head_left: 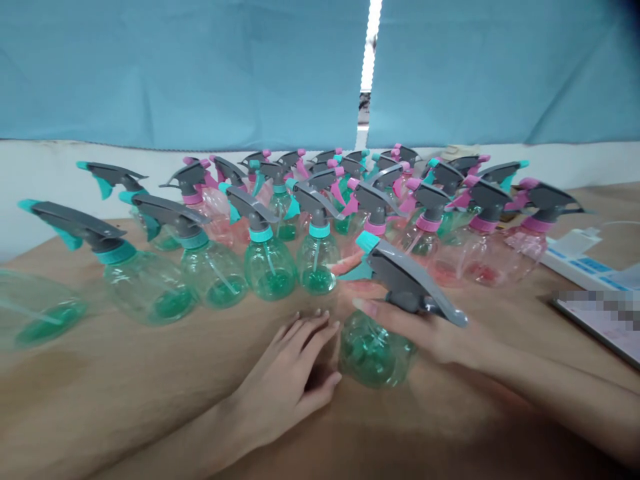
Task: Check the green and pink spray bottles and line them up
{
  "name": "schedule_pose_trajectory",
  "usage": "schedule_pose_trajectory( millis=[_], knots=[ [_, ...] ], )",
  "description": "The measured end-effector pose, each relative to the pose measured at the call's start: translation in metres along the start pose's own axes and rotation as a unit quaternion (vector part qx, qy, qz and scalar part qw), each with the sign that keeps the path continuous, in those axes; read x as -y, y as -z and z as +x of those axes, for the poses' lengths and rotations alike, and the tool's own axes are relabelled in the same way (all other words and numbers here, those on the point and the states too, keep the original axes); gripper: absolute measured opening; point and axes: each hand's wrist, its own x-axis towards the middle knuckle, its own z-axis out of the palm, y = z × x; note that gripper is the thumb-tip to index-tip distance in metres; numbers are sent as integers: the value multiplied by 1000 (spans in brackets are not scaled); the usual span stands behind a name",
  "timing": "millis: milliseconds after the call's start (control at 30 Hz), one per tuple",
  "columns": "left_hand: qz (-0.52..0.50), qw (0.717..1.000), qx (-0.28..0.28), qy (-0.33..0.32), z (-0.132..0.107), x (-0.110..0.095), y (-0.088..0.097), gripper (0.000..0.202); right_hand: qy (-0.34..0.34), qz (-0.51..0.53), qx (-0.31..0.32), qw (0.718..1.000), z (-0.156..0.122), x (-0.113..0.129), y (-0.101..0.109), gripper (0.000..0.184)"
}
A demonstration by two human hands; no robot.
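A clear green spray bottle [375,357] stands upright on the table in front of me, with a grey spray head [407,273] and turquoise nozzle and trigger. My right hand [425,327] is wrapped round its neck, just under the spray head, the thumb on the near side and fingers beyond the bottle. The collar is hidden by that hand. To the left of the bottle's body, my left hand [287,373] lies low over the table, fingers stretched out and thumb apart. Nothing shows in it, and its fingertips point towards the bottle's side.
Several green spray bottles [270,270] with turquoise collars line the left and middle. Pink ones [483,250] stand to the right, with more rows behind. A tablet or phone [600,323] and a white-and-blue box-like object [585,263] lie at right. A blue curtain [200,73] hangs behind.
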Motion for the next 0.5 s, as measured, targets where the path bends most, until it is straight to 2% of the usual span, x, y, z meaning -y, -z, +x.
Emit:
schedule_pose_trajectory(
  millis=[133, 267, 400, 500],
  knots=[
    [-61, 998, -27, 14, -1, -8, 1, 62, 0, 32, 29, 999, 4, 10, -1, 38],
    [-99, 993, -53, 39, -2, -14, 1, 62, 4, 18, 17, 1000, 3, 16, -6, 33],
    [-124, 987, -93, 45, -10, -18, 2, 68, 8, 21, -21, 1000, 4, 16, -26, 27],
    [-132, 982, -123, 56, -25, -20, 5, 74, 10, 48, -7, 999, 7, 19, -47, 28]
  ],
)
